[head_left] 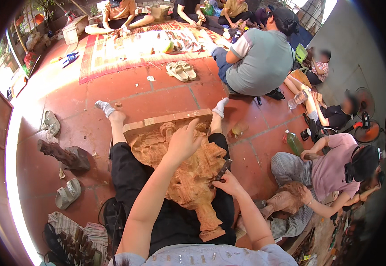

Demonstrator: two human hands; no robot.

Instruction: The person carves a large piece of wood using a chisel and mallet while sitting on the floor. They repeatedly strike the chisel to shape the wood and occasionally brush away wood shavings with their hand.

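A carved orange-brown wooden sculpture [188, 177] lies across my lap, its flat base [168, 120] toward my feet and its narrow end near my waist. My left hand [185, 141] rests on the carving near the base, index finger stretched out; no tool shows in it. Lower down on the right side, my right hand [229, 183] grips a short, dark, stick-like tool [224, 167] against the carving's edge. The tool's exact kind and its working end cannot be made out.
Left of me are a dark wooden block [75, 157], sandals [68, 194] and a bundle of tools [75, 244]. A co-worker [335, 164] at the right handles another carving [286, 201], near a green bottle [294, 142]. Ahead, a person in grey [261, 62] sits beside a mat [95, 57].
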